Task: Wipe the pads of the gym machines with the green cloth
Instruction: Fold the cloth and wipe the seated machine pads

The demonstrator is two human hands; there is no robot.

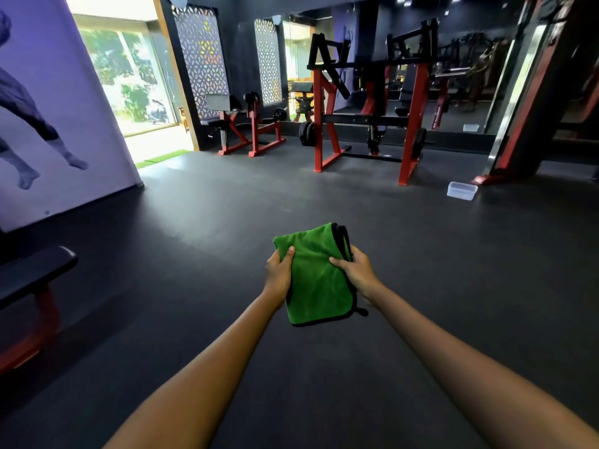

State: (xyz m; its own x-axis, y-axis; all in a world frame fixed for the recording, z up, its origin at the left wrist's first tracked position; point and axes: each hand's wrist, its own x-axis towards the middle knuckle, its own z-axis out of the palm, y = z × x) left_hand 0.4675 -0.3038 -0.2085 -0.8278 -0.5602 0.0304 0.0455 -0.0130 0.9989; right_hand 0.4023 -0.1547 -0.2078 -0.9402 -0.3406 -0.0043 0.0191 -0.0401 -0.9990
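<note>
Wiping looks not yet begun, judging by where things lie: no pad is under the cloth. At nine o'clock a black bench pad point(35, 270) on a red frame sits nearest the person, untouched. At eleven o'clock, near the bright doorway, stands a small red seated machine point(241, 124). In the middle, held out over the dark floor point(194, 222), the left hand point(278, 275) pinches the left edge of the folded green cloth point(316, 280), thumb on top. The right hand point(356, 273) pinches its right edge the same way, so each grip is closed on the cloth. At one o'clock stands a large red and black rack machine point(369, 102). A clear plastic tub point(462, 190) lies on the floor at two o'clock. Every pad appears left to do.
</note>
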